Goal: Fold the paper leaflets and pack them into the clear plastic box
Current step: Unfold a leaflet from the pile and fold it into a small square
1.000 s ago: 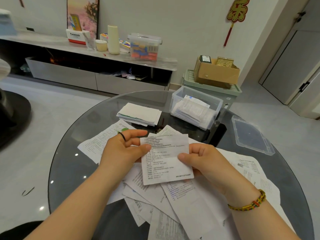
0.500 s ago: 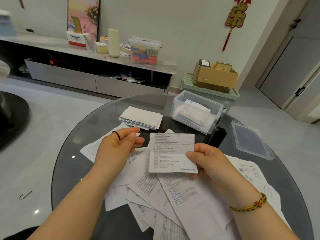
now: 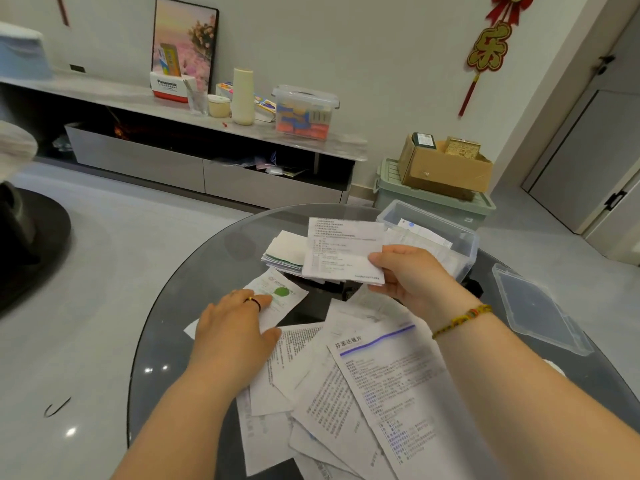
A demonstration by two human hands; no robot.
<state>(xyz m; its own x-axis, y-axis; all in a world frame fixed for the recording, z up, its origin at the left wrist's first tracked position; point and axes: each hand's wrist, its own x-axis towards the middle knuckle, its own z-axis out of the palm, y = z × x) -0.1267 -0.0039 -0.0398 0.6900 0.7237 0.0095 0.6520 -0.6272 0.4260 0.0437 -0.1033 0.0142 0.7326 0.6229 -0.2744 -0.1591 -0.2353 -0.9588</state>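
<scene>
Two hands: one left hand [image 3: 235, 327], one right hand [image 3: 412, 271].
One folded leaflet [image 3: 341, 251], pinched in the right hand.
One stack of folded leaflets [image 3: 284, 251]; sheet count not readable.
At least six loose leaflets [image 3: 346, 393], overlapping, exact number unclear; one bears a green print, one a blue stripe.
One clear plastic box [image 3: 464, 237], holding several leaflets, not countable.
One lid [image 3: 536, 310].
One glass table [image 3: 166, 341].
One bracelet [image 3: 464, 320]; one ring [image 3: 254, 301].
Background: one cardboard box [image 3: 446, 171], one green bin [image 3: 433, 199], one storage container [image 3: 304, 112], one cream bottle [image 3: 243, 97], one red ornament [image 3: 488, 50], one framed picture [image 3: 185, 39].
</scene>
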